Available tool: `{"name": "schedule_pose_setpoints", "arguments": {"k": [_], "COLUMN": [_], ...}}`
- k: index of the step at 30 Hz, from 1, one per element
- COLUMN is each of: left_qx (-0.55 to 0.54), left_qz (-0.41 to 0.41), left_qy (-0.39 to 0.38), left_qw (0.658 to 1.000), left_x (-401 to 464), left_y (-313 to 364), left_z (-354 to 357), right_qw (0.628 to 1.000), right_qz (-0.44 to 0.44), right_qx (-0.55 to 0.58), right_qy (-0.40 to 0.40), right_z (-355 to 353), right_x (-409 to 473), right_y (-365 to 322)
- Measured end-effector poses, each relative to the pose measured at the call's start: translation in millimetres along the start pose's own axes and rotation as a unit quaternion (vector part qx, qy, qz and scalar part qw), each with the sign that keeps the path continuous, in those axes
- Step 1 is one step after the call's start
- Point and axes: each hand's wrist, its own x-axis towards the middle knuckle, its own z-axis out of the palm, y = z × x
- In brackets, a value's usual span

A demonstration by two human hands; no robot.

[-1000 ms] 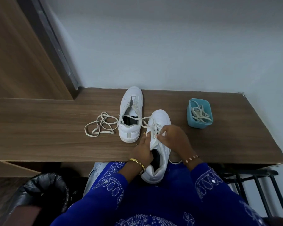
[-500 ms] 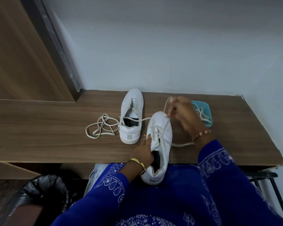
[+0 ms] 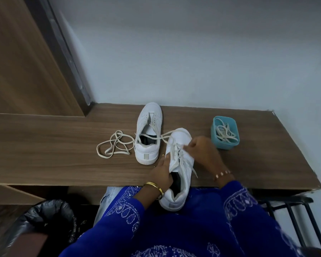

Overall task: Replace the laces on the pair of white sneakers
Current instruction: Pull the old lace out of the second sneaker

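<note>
Nearest the camera, two blue embroidered sleeves (image 3: 122, 210) reach forward over the person's lap, where the heel of the near sneaker (image 3: 176, 193) hangs off the front edge of the wooden table (image 3: 63, 156) while its toe rests on the tabletop. The left hand (image 3: 160, 175), a gold bangle (image 3: 154, 186) at its wrist, grips this shoe's left side at the collar, fingers curled round the upper beside the dark opening. The right hand (image 3: 202, 153), wearing a beaded bracelet (image 3: 222, 174), is clenched over the right of the eyelet rows, pinching the lace (image 3: 176, 154) that crosses the tongue; one loose end trails down the shoe's right side and another strand runs off left toward the second shoe. Just beyond and to the left stands the far sneaker (image 3: 148, 134), upright on the table, heel toward the person, tongue pulled open, with no lacing across its eyelets that can be made out. Left of it a loose lace (image 3: 115, 145) lies in a tangled loop on the wood. To the right, well apart from the shoes, a small teal container (image 3: 225, 143) holds more coiled laces. A black bin bag (image 3: 44, 219) sits low at the left under the table edge, and a dark metal frame (image 3: 293, 210) shows at the lower right. Behind the table rises a pale wall (image 3: 193, 52), with a wooden panel (image 3: 26, 62) filling the left
</note>
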Motion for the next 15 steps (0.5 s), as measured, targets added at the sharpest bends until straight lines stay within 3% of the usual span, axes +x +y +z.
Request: {"name": "schedule_pose_setpoints", "arguments": {"k": [2, 6, 11, 15], "left_qx": [-0.009, -0.048, -0.057, -0.049], "left_qz": [0.007, 0.023, 0.028, 0.027], "left_qy": [0.008, 0.026, 0.030, 0.021], "left_qw": [1.000, 0.998, 0.998, 0.998], "left_x": [-1, -6, -7, -6], "left_y": [0, 3, 2, 3], "left_z": [-1, -4, -5, -5], "right_qw": [1.000, 0.997, 0.989, 0.993], "right_qz": [-0.008, -0.054, -0.098, -0.039], "right_qx": [-0.011, -0.014, -0.084, 0.087], "right_qy": [-0.018, 0.049, 0.066, 0.069], "right_z": [24, 41, 45, 25], "right_x": [-9, -12, -5, 8], "right_y": [4, 3, -1, -11]}}
